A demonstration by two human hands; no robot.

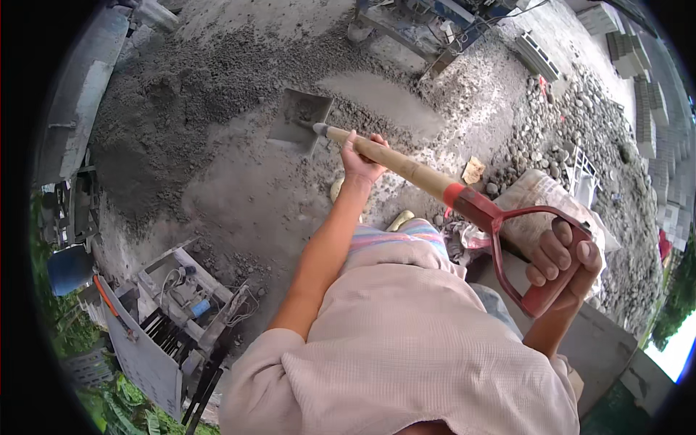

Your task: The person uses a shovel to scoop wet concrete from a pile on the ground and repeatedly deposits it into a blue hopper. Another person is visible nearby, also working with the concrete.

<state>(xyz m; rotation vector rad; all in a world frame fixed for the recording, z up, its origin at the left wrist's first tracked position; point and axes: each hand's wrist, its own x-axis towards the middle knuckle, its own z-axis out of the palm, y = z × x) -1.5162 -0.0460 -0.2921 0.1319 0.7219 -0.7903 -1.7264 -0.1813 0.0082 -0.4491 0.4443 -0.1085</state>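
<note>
I hold a shovel (413,171) with a wooden shaft and a red D-shaped grip. My left hand (365,157) is wrapped round the shaft low down, near the metal socket. My right hand (564,261) is closed on the crossbar of the red grip, off to the right. The square grey blade (301,119) lies out ahead, at the edge of a heap of dark grey gravelly mix (181,109). A little grey material shows on the blade; whether it touches the ground I cannot tell.
A metal machine frame (428,32) stands at the far side. Rounded stones (558,138) spread on the right, beside a pale sack (540,196) and stacked concrete blocks (645,94). Another machine (181,304) with loose wires sits at the near left. A metal trough (90,87) borders the heap.
</note>
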